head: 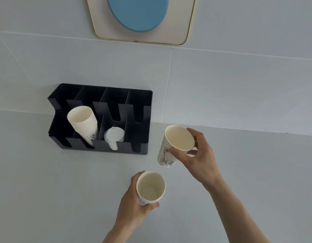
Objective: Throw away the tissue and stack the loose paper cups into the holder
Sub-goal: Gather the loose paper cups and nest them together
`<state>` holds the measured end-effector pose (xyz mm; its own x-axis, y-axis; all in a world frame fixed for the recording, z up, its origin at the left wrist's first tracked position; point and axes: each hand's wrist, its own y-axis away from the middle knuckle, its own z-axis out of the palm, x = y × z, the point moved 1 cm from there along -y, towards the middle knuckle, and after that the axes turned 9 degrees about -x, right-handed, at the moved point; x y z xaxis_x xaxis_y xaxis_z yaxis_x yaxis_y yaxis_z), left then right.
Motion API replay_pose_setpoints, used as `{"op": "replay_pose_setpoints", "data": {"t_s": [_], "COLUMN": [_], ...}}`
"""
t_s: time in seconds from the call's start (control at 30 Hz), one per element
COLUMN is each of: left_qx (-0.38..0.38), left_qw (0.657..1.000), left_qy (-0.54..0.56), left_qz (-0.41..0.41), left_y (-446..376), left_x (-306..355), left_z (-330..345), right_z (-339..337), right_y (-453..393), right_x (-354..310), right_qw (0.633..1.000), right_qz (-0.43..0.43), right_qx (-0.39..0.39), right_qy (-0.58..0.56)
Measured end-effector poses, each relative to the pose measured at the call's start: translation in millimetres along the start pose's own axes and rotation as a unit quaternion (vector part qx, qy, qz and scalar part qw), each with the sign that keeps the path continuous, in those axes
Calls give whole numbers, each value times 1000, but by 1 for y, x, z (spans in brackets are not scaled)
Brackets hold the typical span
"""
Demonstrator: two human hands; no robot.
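Note:
My left hand (132, 206) grips an empty white paper cup (150, 187) around its side, low in the view. My right hand (198, 158) holds a second paper cup (178, 138) by its rim; this one has a grey print on its wall and tilts left. A black slotted holder (144, 120) stands against the wall to the upper left of both hands. A leaning stack of paper cups (82, 120) fills its second slot. No tissue is in view.
A short stack of clear plastic lids (114, 135) sits in the holder's third slot. The grey counter (46, 190) meets a tiled wall behind. A framed panel with a blue disc (139, 13) hangs above.

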<state>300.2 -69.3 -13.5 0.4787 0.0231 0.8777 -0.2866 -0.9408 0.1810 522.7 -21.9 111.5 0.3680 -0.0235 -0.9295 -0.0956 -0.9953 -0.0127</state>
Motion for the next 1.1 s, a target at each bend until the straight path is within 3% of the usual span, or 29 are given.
{"op": "replay_pose_setpoints", "data": {"t_s": [0.07, 0.2, 0.47, 0.63, 0.77, 1.1], "left_qx": [-2, -14, -13, -12, -4, -20], "left_qw": [1000, 1000, 999, 999, 1000, 999], "left_qy": [-1, -7, -11, -6, -4, 0], "left_qz": [-4, -20, -28, -38, -29, -40], "left_y": [0, -1, -3, -2, -1, 0], "left_x": [1, 0, -3, -3, 1, 4], "left_z": [-1, 0, 1, 2, 0, -1], "right_z": [-1, 21, 40, 57, 65, 72], "right_y": [14, 37, 48, 57, 62, 63], "right_x": [-18, -18, -7, 22, 40, 49], "right_qw": [998, 991, 986, 969, 956, 953], "right_qz": [-34, -68, -94, -47, 7, 44], "right_qx": [-37, -119, -130, -181, -233, -225], "right_qy": [-33, 9, 49, 160, 176, 196]}}
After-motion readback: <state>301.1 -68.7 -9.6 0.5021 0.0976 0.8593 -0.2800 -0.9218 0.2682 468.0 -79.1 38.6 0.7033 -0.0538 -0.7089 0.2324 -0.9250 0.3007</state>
